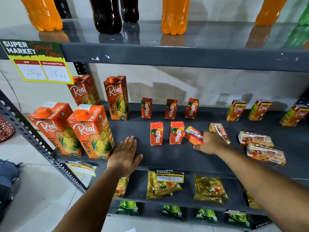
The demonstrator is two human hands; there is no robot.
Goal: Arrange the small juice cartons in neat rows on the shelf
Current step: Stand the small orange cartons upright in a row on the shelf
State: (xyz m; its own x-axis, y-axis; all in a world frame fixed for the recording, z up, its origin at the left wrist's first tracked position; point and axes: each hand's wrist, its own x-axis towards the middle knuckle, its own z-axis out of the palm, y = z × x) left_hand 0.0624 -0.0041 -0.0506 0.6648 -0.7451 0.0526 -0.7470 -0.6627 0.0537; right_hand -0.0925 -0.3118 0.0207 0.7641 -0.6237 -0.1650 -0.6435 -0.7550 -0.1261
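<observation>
Left hand: left hand lies flat, palm down, fingers spread a little, on the bare front of the dark grey shelf; it holds nothing.
Right hand: right hand reaches in over the shelf with fingers curled onto a tilted orange carton, which leans on its side with a wrapped straw showing on its back.
Upright front row: two small Maaza cartons and stand side by side just left of the tilted one; red-orange, boxy, glossy printed card.
Back row: three more Maaza cartons stand spaced apart near the wall.
Fallen cartons: yellow carton lies on its back just past the right hand; two more lying cartons and rest farther right, straws up.
Small Real cartons: three stand upright at the back right.
Tall cartons: four large Real pineapple cartons with round orange caps stand at the left.
Shelf surface: smooth, matte painted metal.
Price sign: green and yellow card hangs from the shelf above.
</observation>
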